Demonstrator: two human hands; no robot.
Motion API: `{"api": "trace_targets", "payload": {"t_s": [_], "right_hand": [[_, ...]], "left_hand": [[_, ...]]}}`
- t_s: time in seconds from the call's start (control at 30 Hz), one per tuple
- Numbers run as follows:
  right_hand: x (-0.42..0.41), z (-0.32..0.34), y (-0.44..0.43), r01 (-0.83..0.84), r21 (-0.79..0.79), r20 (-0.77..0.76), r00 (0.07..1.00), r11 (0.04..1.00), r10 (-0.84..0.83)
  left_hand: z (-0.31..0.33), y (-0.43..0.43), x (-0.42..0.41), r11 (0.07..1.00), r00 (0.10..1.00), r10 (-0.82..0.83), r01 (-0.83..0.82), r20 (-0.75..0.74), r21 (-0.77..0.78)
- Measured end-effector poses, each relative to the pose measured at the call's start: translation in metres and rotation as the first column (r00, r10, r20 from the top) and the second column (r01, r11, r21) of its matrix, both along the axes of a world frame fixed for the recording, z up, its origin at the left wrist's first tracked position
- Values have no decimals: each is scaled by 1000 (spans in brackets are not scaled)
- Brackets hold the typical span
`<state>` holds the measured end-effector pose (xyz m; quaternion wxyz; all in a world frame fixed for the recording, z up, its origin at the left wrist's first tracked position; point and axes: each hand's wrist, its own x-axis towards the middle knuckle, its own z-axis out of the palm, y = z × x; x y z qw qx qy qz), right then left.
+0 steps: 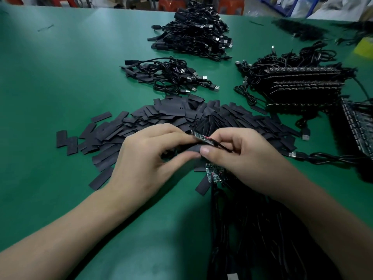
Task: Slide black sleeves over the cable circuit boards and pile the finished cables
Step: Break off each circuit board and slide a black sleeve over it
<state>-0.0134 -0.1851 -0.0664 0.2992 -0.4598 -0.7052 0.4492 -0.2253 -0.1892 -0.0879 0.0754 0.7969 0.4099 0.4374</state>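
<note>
Board (201, 137) is hovering over the near sleeve pile (171, 116). Your right grip (242, 158) is pinching its wired end and your left grip (149, 158) is pinching a sleeve (191, 149) just under it. Pushing askew is probably risking a snagged corner, and tugging the wires (223, 146) is risking a torn joint.

circuit board (202, 138) half hidden (left hand (153, 156)) | cables (252, 239) cut off below

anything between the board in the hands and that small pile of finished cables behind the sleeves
Only the heap of loose sleeves lies between the circuit board and the small finished pile; it is flat, so a lifted cable should clear it.
</note>
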Motion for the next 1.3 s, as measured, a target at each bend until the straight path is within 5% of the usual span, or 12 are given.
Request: {"api": "trace_targets", "payload": {"t_s": [0.13,0.27,0.4,0.97,1.3], "right_hand": [[7,5,4,116,23,-52,992,993,-115],[11,9,1,89,204,144,982,975,-120],[8,11,-3,65,231,182,977,971,-108],[8,7,-4,61,227,168,980,972,-101],[13,5,-1,51,60,152,986,997,-60]], "left_hand": [[4,2,-3,993,991,30,-14,132,-120],[2,3,-5,977,972,47,4,232,-212],[0,4,-6,969,964,54,12,261,-245],[-2,4,-6,963,970,80,-17,228,-268],[1,1,-9,998,999,50,-51,-13,-43]]}}
